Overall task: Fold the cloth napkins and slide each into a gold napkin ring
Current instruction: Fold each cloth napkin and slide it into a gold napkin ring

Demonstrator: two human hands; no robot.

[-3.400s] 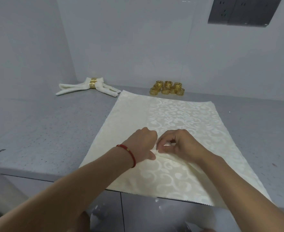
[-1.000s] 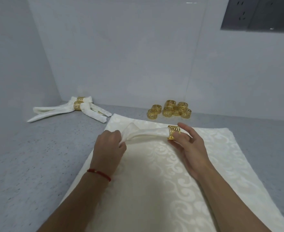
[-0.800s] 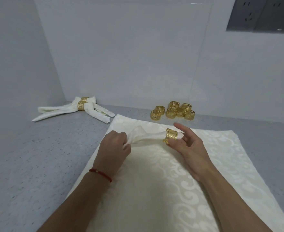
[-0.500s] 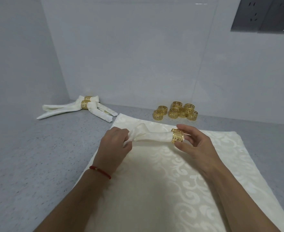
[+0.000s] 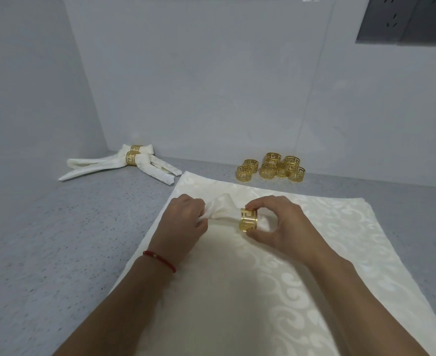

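- A grey speckled stone-look countertop (image 5: 57, 253) runs from the near edge to the far wall.
- A pale grey smooth wall panel (image 5: 211, 86) stands at the far side; a faint vertical seam crosses it right of the middle.
- A second plain pale grey wall (image 5: 26, 86) closes the left side, meeting the far one in the corner.
- A dark grey rectangular socket plate (image 5: 404, 19) sits high on the far wall, at the right.
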